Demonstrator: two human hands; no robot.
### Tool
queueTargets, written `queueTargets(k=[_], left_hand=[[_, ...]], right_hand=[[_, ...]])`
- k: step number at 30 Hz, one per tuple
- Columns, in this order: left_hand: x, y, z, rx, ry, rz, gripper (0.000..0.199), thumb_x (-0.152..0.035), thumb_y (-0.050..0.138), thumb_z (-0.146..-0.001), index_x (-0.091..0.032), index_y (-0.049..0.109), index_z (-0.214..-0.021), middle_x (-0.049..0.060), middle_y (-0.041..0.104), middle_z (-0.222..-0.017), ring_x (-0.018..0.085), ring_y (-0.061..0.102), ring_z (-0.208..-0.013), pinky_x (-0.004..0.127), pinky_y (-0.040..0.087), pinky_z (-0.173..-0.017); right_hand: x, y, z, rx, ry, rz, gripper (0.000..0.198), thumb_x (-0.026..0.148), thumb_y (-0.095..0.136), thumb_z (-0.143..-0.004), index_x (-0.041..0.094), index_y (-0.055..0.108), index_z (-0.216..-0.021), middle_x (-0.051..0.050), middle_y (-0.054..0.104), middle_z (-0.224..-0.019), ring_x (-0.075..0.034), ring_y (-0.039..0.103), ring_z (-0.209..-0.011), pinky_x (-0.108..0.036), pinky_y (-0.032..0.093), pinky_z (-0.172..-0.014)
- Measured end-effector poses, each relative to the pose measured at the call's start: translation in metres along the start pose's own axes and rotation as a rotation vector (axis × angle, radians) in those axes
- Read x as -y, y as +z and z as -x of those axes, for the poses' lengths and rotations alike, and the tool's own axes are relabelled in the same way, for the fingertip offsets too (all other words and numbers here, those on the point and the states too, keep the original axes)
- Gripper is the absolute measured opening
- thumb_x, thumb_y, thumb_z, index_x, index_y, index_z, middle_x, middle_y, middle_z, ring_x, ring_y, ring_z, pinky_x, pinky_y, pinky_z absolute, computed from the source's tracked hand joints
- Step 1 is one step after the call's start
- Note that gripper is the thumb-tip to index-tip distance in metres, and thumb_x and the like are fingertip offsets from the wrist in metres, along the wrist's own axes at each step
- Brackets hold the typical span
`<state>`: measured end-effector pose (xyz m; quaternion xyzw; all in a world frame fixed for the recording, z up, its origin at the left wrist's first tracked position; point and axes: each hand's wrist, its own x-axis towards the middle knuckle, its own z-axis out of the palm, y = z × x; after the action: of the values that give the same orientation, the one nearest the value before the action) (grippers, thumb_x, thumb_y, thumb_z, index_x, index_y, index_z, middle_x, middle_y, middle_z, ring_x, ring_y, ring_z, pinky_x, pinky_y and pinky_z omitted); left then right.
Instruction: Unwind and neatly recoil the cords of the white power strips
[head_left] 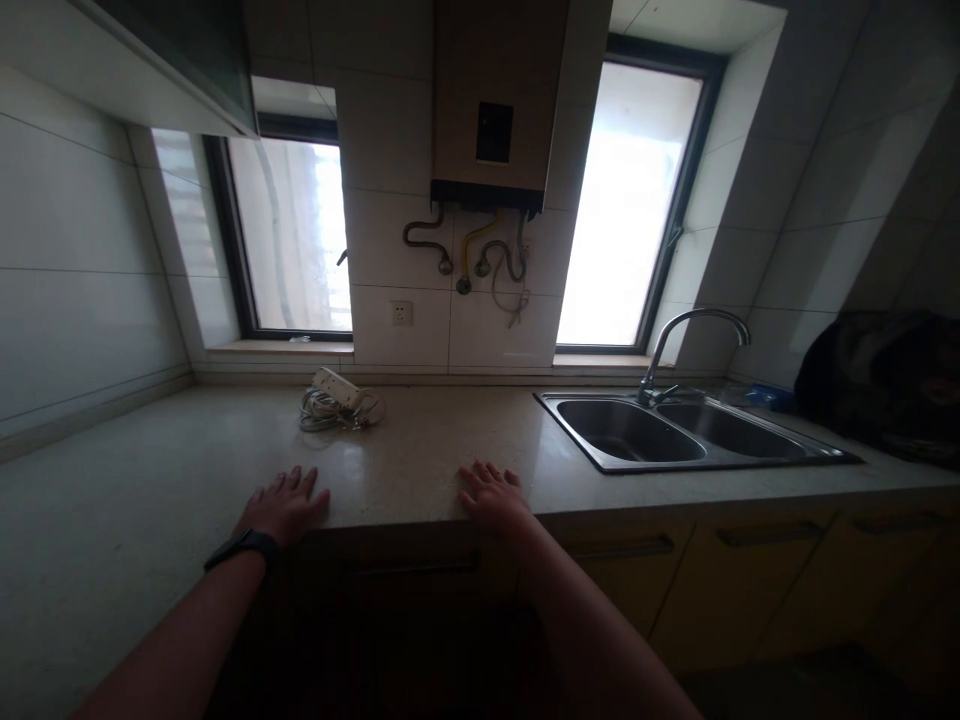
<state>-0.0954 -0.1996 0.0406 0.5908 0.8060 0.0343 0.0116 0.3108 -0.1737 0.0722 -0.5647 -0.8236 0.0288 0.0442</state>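
Both hands lie palm down at the near edge of the desk (pixel 420 470), well apart from each other, with fingers spread wide rather than curled round anything. On the left hand (pixel 286 508) the thumb points inward, toward the other; a dark watch (pixel 244 548) circles that wrist. The right hand (pixel 493 495) rests between the middle of the desk and the sink (pixel 630 425), its forearm bare.

Beyond the left hand, nearer the wall, sits a white power strip (pixel 335 387), propped at a tilt on its own loosely coiled cable (pixel 316 412). Neither hand touches it; the left is the closer. From where I stand I can't make out any lettering on it.

Over to the right, the sink has two steel basins, with a curved tap (pixel 656 350) at its back edge. Past it are something blue (pixel 766 396) and a dark bulky thing (pixel 877 380), too dim for me to name.

A heater (pixel 491 85) hangs on the tiled wall between two bright windows, pipes running beneath it. Its front carries a black panel (pixel 495 133), but any marking there is lost in the gloom. Lower down is a socket (pixel 402 313), and yellowish cupboards (pixel 637 590) stand below the desk.
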Motion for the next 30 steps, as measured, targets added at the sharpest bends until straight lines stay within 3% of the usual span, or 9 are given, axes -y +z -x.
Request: queueTargets(k=[8, 22, 30], left_hand=[[0.004, 0.007, -0.002, -0.039, 0.021, 0.030, 0.080, -0.066, 0.011, -0.089, -0.029, 0.017, -0.160, 0.003, 0.009, -0.167, 0.027, 0.013, -0.155, 0.055, 0.016, -0.125], [0.000, -0.002, 0.007, -0.021, 0.023, 0.011, 0.079, -0.065, 0.013, -0.089, -0.029, 0.017, -0.160, 0.004, 0.008, -0.167, 0.028, 0.014, -0.155, 0.054, 0.017, -0.125], [0.003, 0.007, 0.000, -0.047, 0.011, 0.032, 0.081, -0.068, 0.013, -0.088, -0.030, 0.019, -0.160, 0.003, 0.010, -0.167, 0.028, 0.014, -0.155, 0.054, 0.017, -0.125]], right_hand=[[0.001, 0.005, -0.002, -0.036, 0.008, 0.009, 0.070, 0.067, 0.023, -0.096, 0.038, 0.027, -0.160, 0.001, 0.017, -0.164, -0.027, 0.016, -0.152, -0.057, 0.011, -0.116], [0.001, 0.006, -0.002, -0.068, 0.020, -0.008, 0.070, 0.068, 0.027, -0.095, 0.038, 0.031, -0.158, 0.001, 0.020, -0.164, -0.026, 0.019, -0.151, -0.055, 0.010, -0.116], [-0.002, 0.011, -0.004, -0.098, 0.005, -0.017, 0.069, 0.068, 0.028, -0.095, 0.039, 0.032, -0.157, 0.001, 0.022, -0.163, -0.027, 0.020, -0.150, -0.056, 0.011, -0.115]])
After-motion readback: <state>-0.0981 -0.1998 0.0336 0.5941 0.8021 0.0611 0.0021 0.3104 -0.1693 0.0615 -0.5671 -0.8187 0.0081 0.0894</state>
